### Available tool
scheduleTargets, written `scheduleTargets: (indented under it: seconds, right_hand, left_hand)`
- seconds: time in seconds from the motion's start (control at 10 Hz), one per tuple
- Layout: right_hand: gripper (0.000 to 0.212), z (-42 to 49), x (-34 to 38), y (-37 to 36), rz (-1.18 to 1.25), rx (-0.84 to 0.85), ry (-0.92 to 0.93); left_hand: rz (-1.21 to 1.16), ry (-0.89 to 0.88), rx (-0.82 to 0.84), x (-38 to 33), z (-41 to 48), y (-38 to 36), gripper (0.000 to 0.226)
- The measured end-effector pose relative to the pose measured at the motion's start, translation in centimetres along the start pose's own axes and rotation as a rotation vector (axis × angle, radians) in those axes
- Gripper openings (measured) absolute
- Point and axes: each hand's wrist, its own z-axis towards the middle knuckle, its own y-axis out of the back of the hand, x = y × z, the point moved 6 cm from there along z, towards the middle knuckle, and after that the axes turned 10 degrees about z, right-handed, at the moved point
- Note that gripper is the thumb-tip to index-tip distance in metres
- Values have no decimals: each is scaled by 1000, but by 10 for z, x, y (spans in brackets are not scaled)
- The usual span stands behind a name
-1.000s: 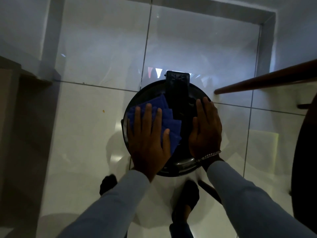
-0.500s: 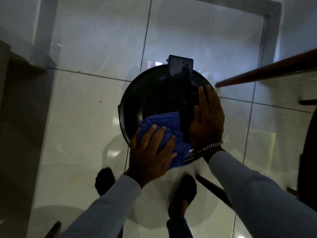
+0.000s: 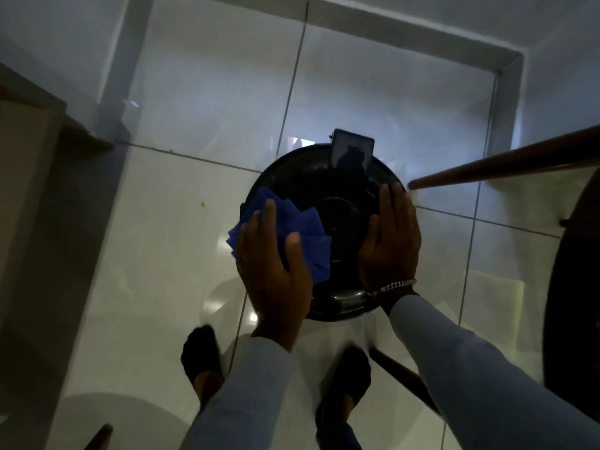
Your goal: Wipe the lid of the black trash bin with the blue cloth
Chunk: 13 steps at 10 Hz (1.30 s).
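A round black trash bin stands on the white tiled floor, seen from above, with its glossy lid [image 3: 337, 206] facing me. A blue cloth [image 3: 305, 228] lies bunched on the lid's left side. My left hand [image 3: 276, 271] presses flat on the cloth, fingers spread over it, and part of the cloth hangs past the lid's left rim. My right hand [image 3: 391, 241] rests open and flat on the lid's right edge, a bracelet at the wrist. A black hinge tab [image 3: 352, 154] sticks out at the far rim.
A brown wooden rail [image 3: 506, 165] juts in from the right, close to the bin's far right rim. A dark round piece of furniture [image 3: 574, 287] fills the right edge. My feet [image 3: 201, 362] stand just in front of the bin. A wall corner lies beyond.
My left hand has carried the cloth from the near middle of the lid out to its left edge. My right hand has stayed on the right rim.
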Motion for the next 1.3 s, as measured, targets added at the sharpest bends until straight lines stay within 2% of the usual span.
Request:
scheduleTargets:
  seconds: [0.1, 0.2, 0.3, 0.4, 0.5, 0.6, 0.7, 0.8, 0.9, 1.0, 1.1, 1.2, 1.3]
  right_hand:
    - [49, 2, 12, 10, -67, 58, -36]
    - [53, -17, 43, 17, 36, 34, -42]
    - [78, -48, 76, -4, 147, 244, -153]
    - [77, -60, 86, -21, 242, 436, -360]
    - [38, -53, 88, 1, 547, 419, -594]
    - [22, -50, 101, 63, 743, 346, -646]
    - [17, -53, 111, 152, 880, 194, -642]
    - [18, -64, 102, 245, 918, -57, -581]
    - [12, -76, 75, 322, 739, -303, -517]
    - [10, -76, 27, 363, 473, -375, -581]
    - [24, -67, -19, 357, 324, -222, -665]
    - [34, -61, -37, 340, 174, 29, -709]
    - [48, -62, -18, 357, 10, -22, -646]
  left_hand:
    - [-162, 208, 146, 24, 11, 22, 63]
    - [-296, 589, 333, 42, 11, 31, 75]
    - [-259, 597, 370, 33, 4, 39, 58]
    - [-316, 653, 327, 29, -4, 47, 39]
    - [-376, 580, 349, 7, -4, 62, 43]
    - [-368, 368, 385, -52, -4, 89, 50]
    - [-369, 131, 470, -130, -14, 104, 51]
    - [-422, -13, 602, -213, -45, 101, 55]
    - [-493, -112, 697, -284, -85, 82, 55]
    - [-497, -161, 763, -331, -123, 57, 53]
    - [-427, -165, 824, -343, -146, 40, 50]
    - [-409, -144, 848, -333, -143, 45, 51]
    - [-370, -282, 715, -334, -125, 93, 41]
